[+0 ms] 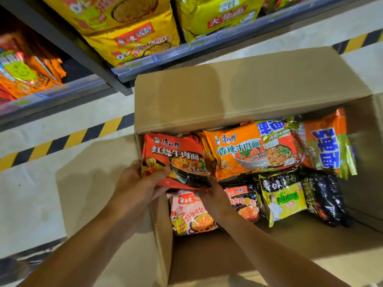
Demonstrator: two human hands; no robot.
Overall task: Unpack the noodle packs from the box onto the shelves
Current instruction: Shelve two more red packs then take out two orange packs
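left hand (143,179) + right hand (215,195): both closed on red pack (176,158), frame centre | two-handed to lift stack from box (228,96) | shelf (124,69) upper left

Two bare forearms, no sleeves, bare fingers (159,172).

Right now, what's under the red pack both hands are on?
Below the red pack, the pink pack shows, its top edge covered. More red packs seem stacked beneath; how many is hidden. Left hand and right hand grip its lower edge.
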